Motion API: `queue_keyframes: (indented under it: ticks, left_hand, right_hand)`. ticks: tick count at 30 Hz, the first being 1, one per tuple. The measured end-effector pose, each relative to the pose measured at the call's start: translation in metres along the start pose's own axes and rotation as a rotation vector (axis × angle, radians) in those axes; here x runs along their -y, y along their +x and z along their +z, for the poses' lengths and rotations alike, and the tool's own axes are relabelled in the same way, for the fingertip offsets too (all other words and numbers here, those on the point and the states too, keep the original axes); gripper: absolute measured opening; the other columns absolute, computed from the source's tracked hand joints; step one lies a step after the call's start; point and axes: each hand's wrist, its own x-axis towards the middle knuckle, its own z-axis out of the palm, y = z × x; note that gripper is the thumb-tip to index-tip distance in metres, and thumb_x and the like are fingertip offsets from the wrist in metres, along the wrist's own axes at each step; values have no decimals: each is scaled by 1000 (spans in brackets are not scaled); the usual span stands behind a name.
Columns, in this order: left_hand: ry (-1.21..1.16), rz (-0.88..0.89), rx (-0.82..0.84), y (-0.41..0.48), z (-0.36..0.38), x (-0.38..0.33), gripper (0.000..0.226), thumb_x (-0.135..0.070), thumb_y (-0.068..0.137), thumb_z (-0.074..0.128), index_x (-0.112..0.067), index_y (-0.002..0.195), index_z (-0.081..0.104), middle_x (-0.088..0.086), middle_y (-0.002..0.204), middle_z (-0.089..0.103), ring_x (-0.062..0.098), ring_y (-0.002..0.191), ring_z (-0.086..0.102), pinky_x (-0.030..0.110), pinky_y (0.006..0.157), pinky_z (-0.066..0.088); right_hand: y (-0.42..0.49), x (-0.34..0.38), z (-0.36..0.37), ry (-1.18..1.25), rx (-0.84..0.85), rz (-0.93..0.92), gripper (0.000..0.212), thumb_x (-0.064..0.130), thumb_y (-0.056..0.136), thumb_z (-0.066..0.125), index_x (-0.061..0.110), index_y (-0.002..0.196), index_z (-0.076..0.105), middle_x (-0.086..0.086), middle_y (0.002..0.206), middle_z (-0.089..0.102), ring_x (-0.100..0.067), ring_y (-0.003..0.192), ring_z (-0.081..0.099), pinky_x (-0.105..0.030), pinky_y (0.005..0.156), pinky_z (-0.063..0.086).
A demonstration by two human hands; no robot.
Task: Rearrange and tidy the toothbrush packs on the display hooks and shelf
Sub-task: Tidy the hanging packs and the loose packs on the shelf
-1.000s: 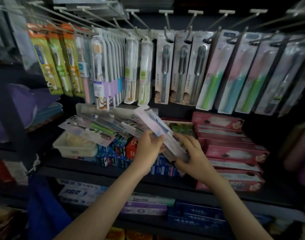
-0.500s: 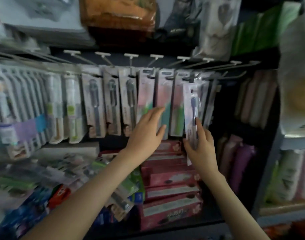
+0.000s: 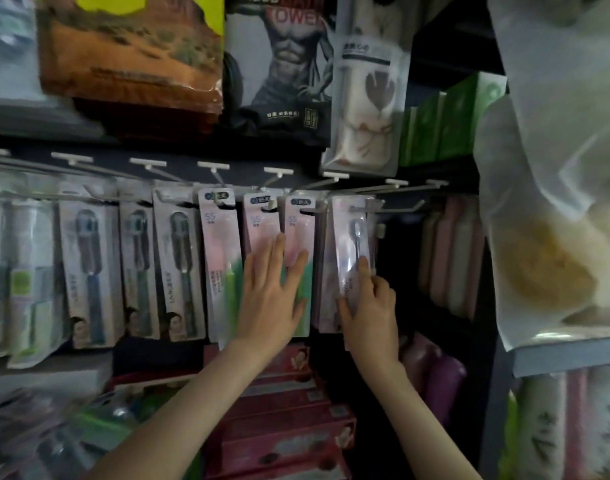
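Hooks [image 3: 397, 210]: pack [image 3: 351, 244] seemingly between right fingers [image 3: 364, 271]

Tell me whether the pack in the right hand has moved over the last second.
Yes: the pack rose from below the pink packs to the hook right of them.

Clear toothbrush pack [image 3: 353, 244], centre toward 3 o'clock: glossy transparent plastic blister, glare streaks. Pink toothbrush packs [image 3: 220, 237] at centre: smooth printed card, slight sheen. Grey toothbrush packs [image 3: 88, 271] at 9 o'clock: card backing under clear shiny blister. Hooks [image 3: 397, 210]: thin bare metal wire. Label tabs [image 3: 213, 165]: matt white plastic. Red boxes [image 3: 289, 427] at 6 o'clock: glossy cardboard. Printed bags [image 3: 130, 57] at 12 o'clock: wrinkled glossy film. Frosted bag [image 3: 556, 168] at 3 o'clock: matt translucent plastic.
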Motion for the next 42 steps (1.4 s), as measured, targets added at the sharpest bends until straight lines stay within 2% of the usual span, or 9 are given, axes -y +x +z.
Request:
queue_keyframes:
  ticks: [6,14,18,22,25,29,34,37,42]
  left_hand:
    - [34,27,14,-5,4,5,84,-19,73,75,-12,145,34,23,153,16,38,142,10,56,112,16]
    - [34,15,10,-13,-1,10,83,-14,73,74,-13,145,34,23,154,14,37,143,11,54,113,10]
    - [18,13,21,-25,-10,9,79,-16,73,74,-14,143,38,23,153,18,37,142,14,55,112,11]
    - [-2,-43,76,-69,-35,8,63,-24,79,73,-9,135,50,22,143,39,38,133,37,55,107,29]
    - [-15,-89,98,-123,-58,11,55,-19,80,72,-8,131,54,16,127,56,31,116,53,47,99,42]
    - [13,-227,260,-198,-84,32,44,-16,82,68,-9,124,59,14,120,60,32,107,58,44,90,49]
    - [105,-350,423,-244,-108,68,38,-17,72,74,-9,108,67,16,107,63,36,94,62,44,81,52]
    - [102,-405,437,-254,-125,78,42,-16,70,79,-10,110,66,15,112,62,32,95,63,41,78,53]
    - [82,-501,449,-264,-141,89,36,-21,82,70,-13,116,64,12,121,59,28,103,61,37,81,52]
  right_hand:
    - [12,8,11,-32,116,119,70,32,92,55,22,149,15,-14,139,34,-28,124,35,-38,90,44]
    - [4,17,15,138,61,126,69,26,88,63,15,145,26,-17,130,43,-31,121,41,-36,93,41]
    - [-6,23,5,129,115,141,77,32,89,61,14,149,17,-15,140,34,-30,129,31,-35,95,38]
    - [-49,33,6,85,65,-26,76,32,85,66,2,144,28,-25,138,37,-38,127,34,-46,100,39]
    - [-94,44,12,155,265,-184,61,19,85,67,0,136,40,-21,127,47,-34,116,41,-40,96,40]
    - [-138,69,36,254,638,-277,48,17,84,63,-2,126,51,-20,123,52,-38,116,49,-40,98,41]
    - [-162,120,58,365,808,-342,53,22,91,58,5,138,40,-15,133,46,-30,125,38,-29,104,29]
    - [-161,145,73,324,858,-316,59,29,94,53,6,144,31,-16,140,41,-31,131,33,-33,106,29]
    - [-149,167,109,240,1020,-201,65,36,95,51,8,147,24,-18,141,42,-35,130,36,-40,103,37]
